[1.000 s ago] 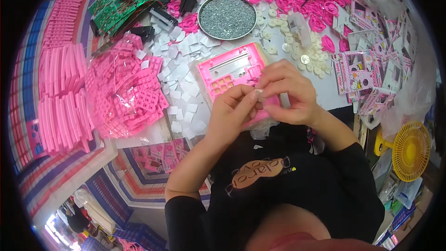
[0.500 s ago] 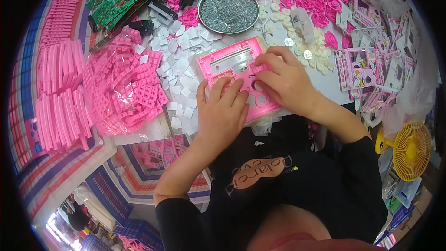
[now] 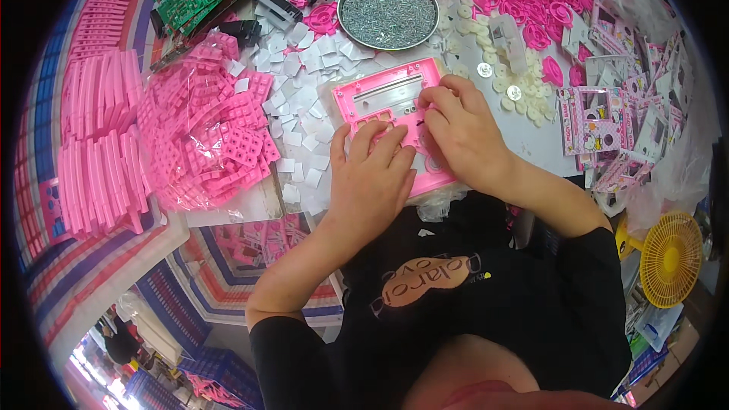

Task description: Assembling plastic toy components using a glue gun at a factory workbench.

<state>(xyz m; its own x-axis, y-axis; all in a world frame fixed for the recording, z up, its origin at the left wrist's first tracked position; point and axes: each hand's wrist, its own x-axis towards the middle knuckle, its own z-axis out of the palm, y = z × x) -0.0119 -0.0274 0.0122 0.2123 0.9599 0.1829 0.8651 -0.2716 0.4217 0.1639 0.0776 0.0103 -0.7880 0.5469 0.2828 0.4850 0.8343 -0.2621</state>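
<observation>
While, in the head view, the left hand (image 3: 372, 179) lies with fingers slightly spread on the left part of a pink panel (image 3: 411, 118), the right hand (image 3: 468, 138) bends its fingers onto the right part; whether they pinch anything, I cannot tell. The panel lies beside white squares (image 3: 304, 143). Probably light, stiff, slightly slippery plastic, it seems best held by its raised rim.

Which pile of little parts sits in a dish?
The grey metal bits, top centre: a round dish holds them, while the white squares and cream discs lie loose.
</observation>
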